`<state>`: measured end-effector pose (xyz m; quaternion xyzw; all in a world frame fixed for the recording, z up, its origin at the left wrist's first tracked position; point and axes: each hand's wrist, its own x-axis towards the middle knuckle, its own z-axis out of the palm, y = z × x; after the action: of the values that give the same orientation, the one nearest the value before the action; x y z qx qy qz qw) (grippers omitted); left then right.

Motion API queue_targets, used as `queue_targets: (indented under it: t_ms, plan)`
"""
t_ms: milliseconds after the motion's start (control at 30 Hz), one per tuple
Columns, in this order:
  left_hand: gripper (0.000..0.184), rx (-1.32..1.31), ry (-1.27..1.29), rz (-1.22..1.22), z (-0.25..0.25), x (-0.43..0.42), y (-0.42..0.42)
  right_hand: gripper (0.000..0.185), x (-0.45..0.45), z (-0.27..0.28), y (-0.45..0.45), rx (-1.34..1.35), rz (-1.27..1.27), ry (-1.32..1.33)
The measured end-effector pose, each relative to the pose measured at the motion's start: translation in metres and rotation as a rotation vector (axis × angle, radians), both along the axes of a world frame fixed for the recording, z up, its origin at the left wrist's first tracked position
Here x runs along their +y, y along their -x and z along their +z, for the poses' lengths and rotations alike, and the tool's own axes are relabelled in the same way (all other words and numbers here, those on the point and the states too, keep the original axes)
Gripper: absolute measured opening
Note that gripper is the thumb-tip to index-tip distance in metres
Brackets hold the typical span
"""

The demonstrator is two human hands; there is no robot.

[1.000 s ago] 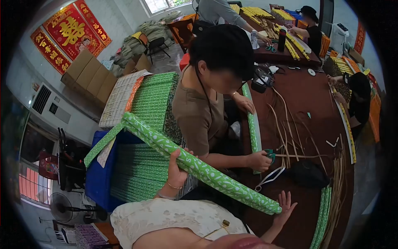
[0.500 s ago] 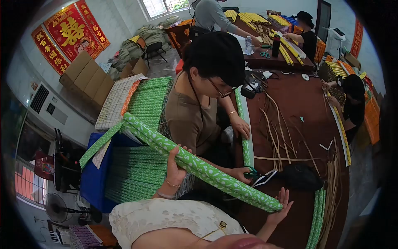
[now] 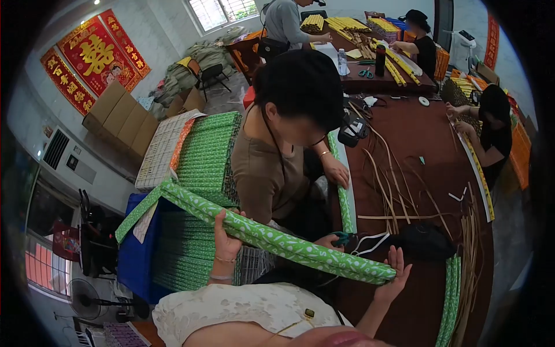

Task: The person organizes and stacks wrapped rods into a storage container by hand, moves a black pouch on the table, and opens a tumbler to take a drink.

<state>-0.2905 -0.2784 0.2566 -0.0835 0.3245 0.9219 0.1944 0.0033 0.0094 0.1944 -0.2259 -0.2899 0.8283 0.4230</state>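
Bundle of green-patterned rolls [image 3: 300,248] spans before the cream top [image 3: 231,306], more level in view than moments earlier, likely easing control: left hand [image 3: 227,243] clasps its body; right hand [image 3: 398,279], palm open, backs its end.

the surface [image 3: 439,133] is brown. a black device [image 3: 352,130] sits at 11 o'clock, a white disc [image 3: 424,101] at 12. along its edges lie a green strip [image 3: 346,211] with a white sheet [image 3: 342,148] at 9 and a yellow strip [image 3: 476,163] at 2. tan strips [image 3: 376,217] sprawl across the middle, a tiny green piece [image 3: 422,160] at 1, white bits [image 3: 458,196] at 3. at 4, a black bundle [image 3: 426,242] lies near the middle; farther out, long tan stalks [image 3: 471,248], with green rods [image 3: 449,303] just beside them at 5.
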Motion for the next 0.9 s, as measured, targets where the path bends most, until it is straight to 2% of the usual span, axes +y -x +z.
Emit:
queue_targets:
  t_ms: [233,433,900]
  plan:
    - [0.031,-0.052,0.031,0.04,0.008,-0.001,0.008,0.054,-0.013,0.013,0.004,-0.123,-0.048,-0.109]
    - [0.031,-0.049,0.023,-0.004,0.005,0.008,0.011,0.053,-0.008,0.005,0.004,-0.169,-0.049,0.005]
    - [0.036,-0.122,0.144,0.075,-0.015,0.011,0.007,0.047,0.007,-0.009,0.004,-0.295,-0.019,0.049]
